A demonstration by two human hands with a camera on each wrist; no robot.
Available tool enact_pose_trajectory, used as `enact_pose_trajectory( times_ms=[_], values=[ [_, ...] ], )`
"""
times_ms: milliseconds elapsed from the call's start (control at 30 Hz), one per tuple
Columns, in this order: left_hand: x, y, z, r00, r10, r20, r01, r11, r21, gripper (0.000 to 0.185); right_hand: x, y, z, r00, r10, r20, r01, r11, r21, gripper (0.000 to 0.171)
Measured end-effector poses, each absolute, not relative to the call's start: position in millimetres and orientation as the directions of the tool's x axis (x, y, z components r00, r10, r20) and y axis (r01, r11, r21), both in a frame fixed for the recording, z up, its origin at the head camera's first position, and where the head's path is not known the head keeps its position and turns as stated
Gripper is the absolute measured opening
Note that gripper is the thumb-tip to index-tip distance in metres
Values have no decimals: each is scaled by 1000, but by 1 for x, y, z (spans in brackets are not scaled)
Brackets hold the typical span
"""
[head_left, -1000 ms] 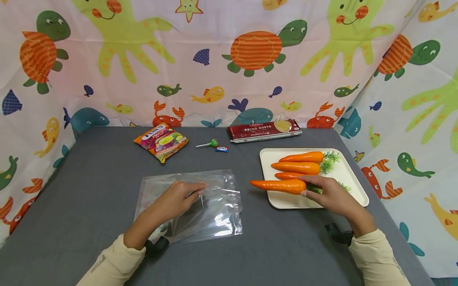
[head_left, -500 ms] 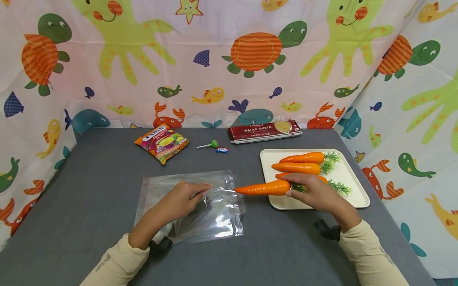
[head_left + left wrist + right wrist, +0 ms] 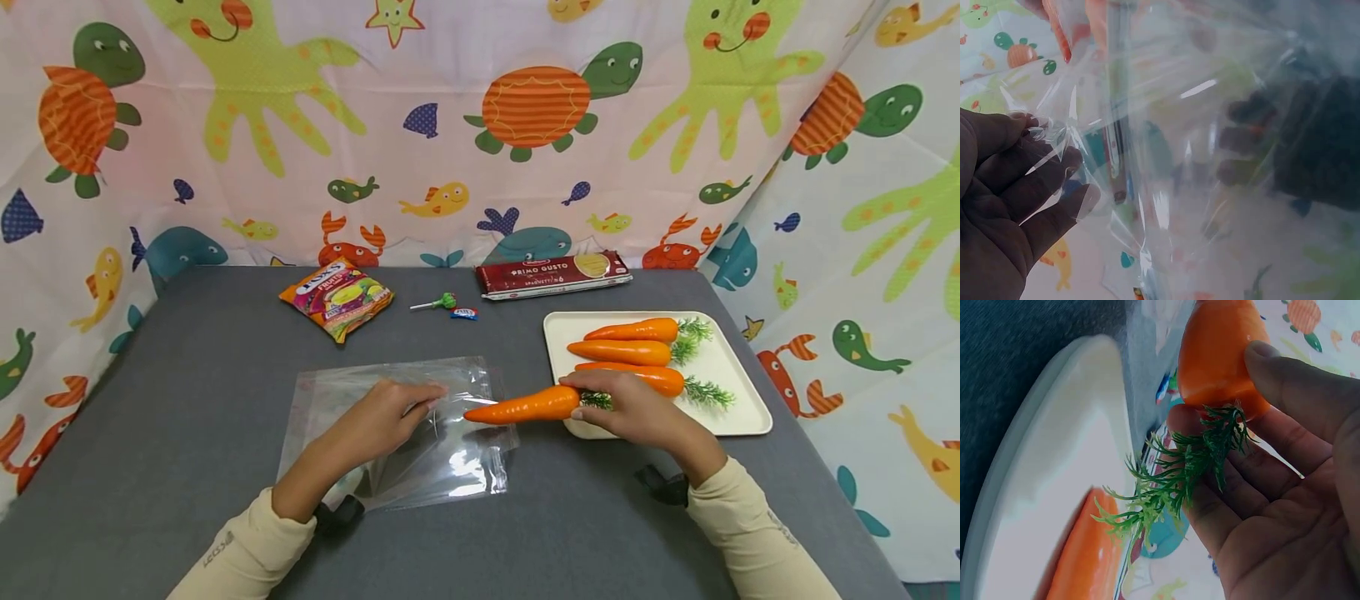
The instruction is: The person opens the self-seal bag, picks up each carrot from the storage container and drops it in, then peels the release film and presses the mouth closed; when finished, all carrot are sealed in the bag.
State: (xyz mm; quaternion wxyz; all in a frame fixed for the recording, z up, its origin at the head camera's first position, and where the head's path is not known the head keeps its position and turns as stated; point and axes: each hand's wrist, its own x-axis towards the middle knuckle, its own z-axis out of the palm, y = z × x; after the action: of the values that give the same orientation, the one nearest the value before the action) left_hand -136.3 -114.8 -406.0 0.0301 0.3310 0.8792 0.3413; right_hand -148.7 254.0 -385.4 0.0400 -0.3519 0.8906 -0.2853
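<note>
My left hand [image 3: 386, 421] pinches the upper layer of a clear plastic bag [image 3: 322, 400], lifting its film near the opening on the right side. In the left wrist view, thumb and fingers bunch the film [image 3: 1054, 134] between them. My right hand [image 3: 633, 408] grips an orange carrot [image 3: 525, 407] by its thick end, the tip pointing left over the bag's mouth edge. Its feathery green top [image 3: 1194, 456] hangs over the palm in the right wrist view. Beyond that hand, three more carrots lie on the cream tray [image 3: 738, 408], among them the nearest carrot [image 3: 663, 382].
At the back stand an orange candy packet [image 3: 337, 298], a green lollipop [image 3: 447, 301], a small blue wrapped sweet [image 3: 464, 314] and a dark red spaghetti pack [image 3: 555, 275]. A patterned curtain [image 3: 420, 75] rises behind the grey table [image 3: 202, 375].
My right hand has carried the carrot leftward from over the tray until its tip overlaps the bag. The left hand has shifted slightly right, still pinching the film.
</note>
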Motion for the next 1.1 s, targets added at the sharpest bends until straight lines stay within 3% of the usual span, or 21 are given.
enact_pose_trajectory(
  times_ms=[1100],
  values=[
    [-136, -119, -400, -782, 598, 175, 560, 551, 619, 31, -141, 196, -386, -664, -748, -6, -609, 544, -577, 48]
  ],
)
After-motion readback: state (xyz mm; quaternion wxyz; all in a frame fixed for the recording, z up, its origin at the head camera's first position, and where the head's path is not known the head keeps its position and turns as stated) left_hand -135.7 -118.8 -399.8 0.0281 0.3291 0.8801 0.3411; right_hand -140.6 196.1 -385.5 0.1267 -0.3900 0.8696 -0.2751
